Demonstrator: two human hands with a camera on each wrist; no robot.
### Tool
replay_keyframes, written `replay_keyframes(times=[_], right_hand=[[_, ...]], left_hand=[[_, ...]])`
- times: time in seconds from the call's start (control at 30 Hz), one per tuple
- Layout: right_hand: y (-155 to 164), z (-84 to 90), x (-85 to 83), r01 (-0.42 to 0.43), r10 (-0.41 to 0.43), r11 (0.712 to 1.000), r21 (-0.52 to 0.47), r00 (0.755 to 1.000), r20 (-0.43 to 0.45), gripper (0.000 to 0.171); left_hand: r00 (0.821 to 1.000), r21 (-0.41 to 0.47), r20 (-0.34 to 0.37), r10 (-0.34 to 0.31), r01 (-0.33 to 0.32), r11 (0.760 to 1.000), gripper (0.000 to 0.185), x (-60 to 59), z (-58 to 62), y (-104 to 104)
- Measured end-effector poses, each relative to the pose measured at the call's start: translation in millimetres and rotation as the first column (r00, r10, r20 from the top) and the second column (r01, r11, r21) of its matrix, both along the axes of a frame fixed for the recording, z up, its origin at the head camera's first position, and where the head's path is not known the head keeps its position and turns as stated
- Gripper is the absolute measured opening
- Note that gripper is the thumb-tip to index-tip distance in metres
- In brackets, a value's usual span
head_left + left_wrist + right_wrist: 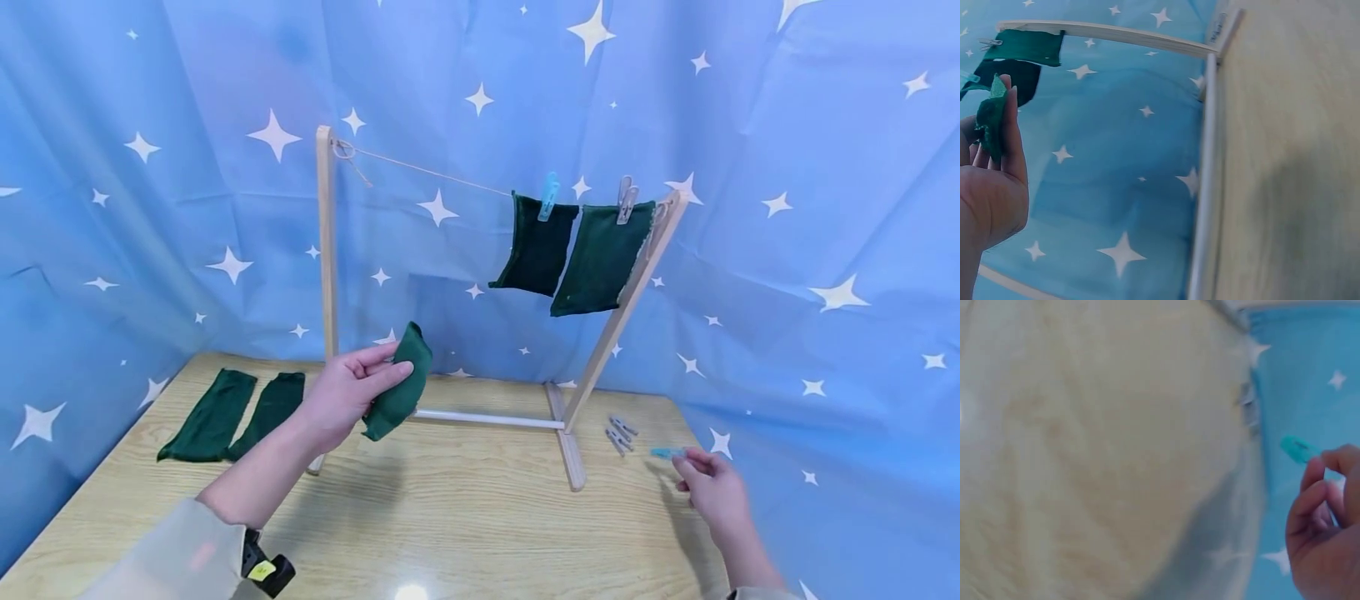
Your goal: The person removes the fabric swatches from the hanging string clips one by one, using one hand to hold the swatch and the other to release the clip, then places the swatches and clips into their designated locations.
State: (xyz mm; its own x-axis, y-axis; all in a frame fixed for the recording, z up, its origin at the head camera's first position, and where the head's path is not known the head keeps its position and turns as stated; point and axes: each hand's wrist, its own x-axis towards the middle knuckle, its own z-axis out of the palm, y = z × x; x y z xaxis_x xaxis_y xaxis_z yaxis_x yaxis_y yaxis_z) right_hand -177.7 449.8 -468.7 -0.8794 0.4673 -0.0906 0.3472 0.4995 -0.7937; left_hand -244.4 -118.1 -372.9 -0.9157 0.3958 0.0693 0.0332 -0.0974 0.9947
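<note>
My left hand (347,392) pinches a small dark green cloth (405,387) between thumb and fingers, in the air left of the rack's middle. In the left wrist view the same cloth (991,122) stands folded between the fingertips. Over the table's right side, my right hand (716,492) pinches a light blue clothespin (666,452) by one end. The right wrist view shows this clothespin (1299,449) between thumb and fingertip. Two green cloths, a left one (536,250) and a right one (606,258), hang from the line by clothespins.
A wooden rack (328,250) holds a string (435,173) that slopes down to the right. Two more green cloths lie on the table at left, one outer (210,417) and one inner (270,412). Several grey clothespins (620,435) lie near the rack's right foot (567,450). A starry blue curtain hangs behind.
</note>
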Motion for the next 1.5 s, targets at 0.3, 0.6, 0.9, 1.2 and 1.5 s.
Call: replay_keyframes(times=[0.3,0.6,0.9,1.2,1.5], right_hand=[[9.0,-35.9,-8.1,0.076,-0.076,0.997,0.003,0.997,0.024,0.059],[16.2,-46.8,-17.4,0.051,-0.052,0.998,0.020,0.995,0.083,0.065],[15.5,-42.3,-19.5,-0.053,0.052,0.999,0.005,0.987,0.153,0.072],[12.8,-41.3,-21.8,-0.008,0.018,0.997,-0.071,0.991,0.135,0.072],[15.7,-41.5,-25.9,-0.009,0.014,0.999,-0.038,0.992,0.124,0.069]], left_hand=[[0.999,-0.025,0.047,0.006,-0.005,1.000,0.060,3.2,-26.9,-3.9],[0.995,-0.046,0.094,0.014,-0.010,0.999,0.057,9.7,-44.0,-12.0],[0.987,-0.085,0.143,0.069,-0.057,0.995,0.064,11.8,-63.7,-24.5],[0.968,-0.283,0.153,0.197,-0.148,0.948,0.052,12.6,-95.6,-30.9],[0.970,-0.471,0.052,0.236,-0.185,0.863,0.043,8.6,-105.3,-23.3]])
